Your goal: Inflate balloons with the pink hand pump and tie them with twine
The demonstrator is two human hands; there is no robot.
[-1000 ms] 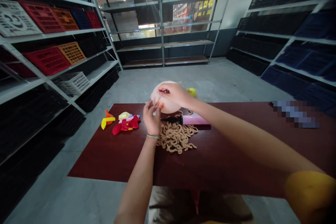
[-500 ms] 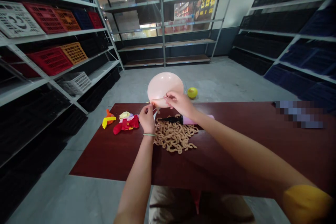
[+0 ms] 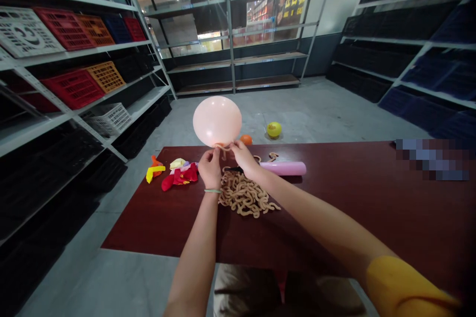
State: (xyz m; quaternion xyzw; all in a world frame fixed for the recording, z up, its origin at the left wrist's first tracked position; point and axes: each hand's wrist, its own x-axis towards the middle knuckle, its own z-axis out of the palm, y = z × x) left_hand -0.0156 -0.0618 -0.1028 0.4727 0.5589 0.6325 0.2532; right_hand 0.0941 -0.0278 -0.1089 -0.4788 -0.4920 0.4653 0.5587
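Observation:
A blown-up pale pink balloon (image 3: 217,120) stands above the far edge of the table, its neck down at my fingers. My left hand (image 3: 210,168) is closed in a pinch on the left side of the balloon's neck. My right hand (image 3: 242,158) pinches the stretched end of the neck from the right. Below my hands lies a heap of tan, squiggly strands (image 3: 245,195), of a kind I cannot make out. Behind the right wrist lies a pink hand pump (image 3: 284,168), its black end partly hidden.
Flat balloons in red (image 3: 185,174) and yellow (image 3: 154,173) lie at the table's left. A yellow balloon (image 3: 274,130) and an orange balloon (image 3: 246,139) are on the floor beyond the dark red table (image 3: 334,198). Shelves with crates (image 3: 76,88) stand around.
The pink balloon has moved left and slightly up. My right hand has come down and left, close to my left hand. The orange balloon behind has come into view.

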